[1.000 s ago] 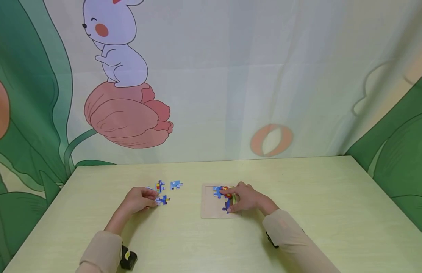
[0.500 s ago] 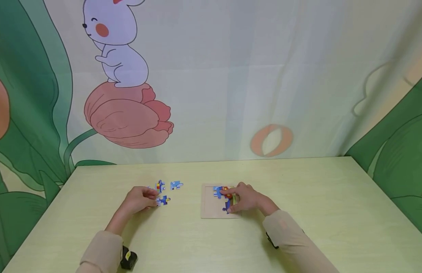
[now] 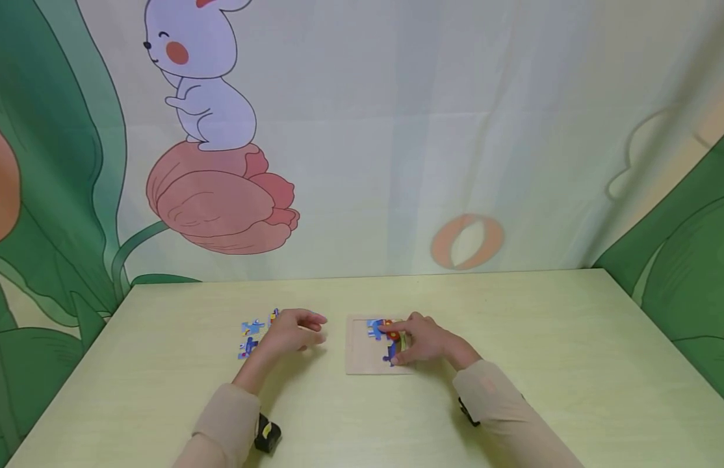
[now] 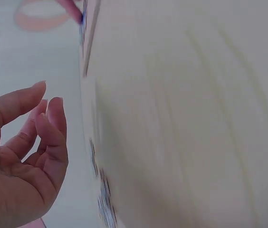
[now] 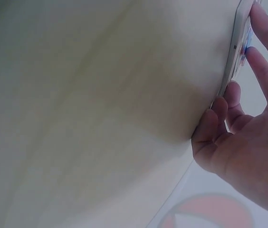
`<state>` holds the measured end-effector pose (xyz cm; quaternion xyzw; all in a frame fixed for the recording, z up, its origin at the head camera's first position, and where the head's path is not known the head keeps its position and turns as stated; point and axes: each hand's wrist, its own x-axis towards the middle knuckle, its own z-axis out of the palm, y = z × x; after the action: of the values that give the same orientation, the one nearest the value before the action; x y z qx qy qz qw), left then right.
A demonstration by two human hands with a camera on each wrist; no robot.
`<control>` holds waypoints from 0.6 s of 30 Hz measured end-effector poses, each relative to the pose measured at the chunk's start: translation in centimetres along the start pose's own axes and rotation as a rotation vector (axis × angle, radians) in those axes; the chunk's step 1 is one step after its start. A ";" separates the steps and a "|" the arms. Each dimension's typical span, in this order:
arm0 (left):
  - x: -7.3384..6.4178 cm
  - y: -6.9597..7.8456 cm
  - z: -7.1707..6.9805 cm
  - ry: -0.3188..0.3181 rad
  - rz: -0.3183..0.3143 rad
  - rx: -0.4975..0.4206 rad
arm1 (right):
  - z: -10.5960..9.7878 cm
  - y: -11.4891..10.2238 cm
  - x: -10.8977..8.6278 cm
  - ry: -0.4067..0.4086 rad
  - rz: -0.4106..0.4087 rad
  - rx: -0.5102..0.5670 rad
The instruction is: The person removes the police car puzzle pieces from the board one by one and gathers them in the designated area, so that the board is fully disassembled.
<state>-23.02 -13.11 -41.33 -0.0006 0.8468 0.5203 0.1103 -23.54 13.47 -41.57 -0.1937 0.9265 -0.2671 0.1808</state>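
Observation:
My left hand hovers over the table left of a wooden puzzle board. In the left wrist view its thumb and fingers are loosely curved, with nothing visible between them. Loose puzzle pieces lie near it: a light blue piece, a dark blue piece, and one partly hidden piece. My right hand rests on the board's right side. Its index finger touches a blue-and-red piece, and its thumb lies at a dark blue piece. Its other fingers bend at the board's edge in the right wrist view.
The pale wooden table reaches back to a curtain printed with a rabbit, flowers and leaves. A black wrist device sits at the left sleeve.
My left hand has left the loose pieces and moved right toward the board, uncovering pieces on the left and covering others. The right hand has stayed in place on the board.

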 end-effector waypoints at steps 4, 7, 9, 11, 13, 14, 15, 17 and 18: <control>1.0 1.4 2.7 -0.038 0.001 0.018 | 0.1 0.1 0.2 -0.005 0.004 -0.008; 1.4 2.4 4.2 -0.076 0.018 0.029 | 0.0 0.2 0.2 -0.008 0.002 -0.022; 1.6 2.9 5.0 -0.090 0.026 0.030 | 0.0 0.2 0.2 -0.007 -0.003 -0.026; 1.9 3.1 5.6 -0.097 0.039 0.031 | 0.0 0.2 0.2 -0.006 -0.007 -0.023; 2.3 3.3 6.2 -0.098 0.046 0.034 | 0.0 0.2 0.1 -0.006 -0.012 -0.016; 2.4 3.3 6.4 -0.097 0.054 0.043 | 0.0 0.3 0.1 -0.004 -0.010 -0.015; 2.5 3.3 6.7 -0.096 0.059 0.051 | 0.0 0.3 0.1 -0.002 -0.007 -0.016; 2.8 3.3 7.1 -0.091 0.072 0.073 | 0.0 0.3 0.2 -0.001 0.002 -0.019; 2.9 3.3 7.3 -0.088 0.079 0.086 | 0.0 0.4 0.2 0.000 0.007 -0.023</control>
<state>-24.91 -4.89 -42.16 0.0602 0.8621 0.4869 0.1267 -23.79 13.68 -41.79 -0.1927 0.9301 -0.2560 0.1796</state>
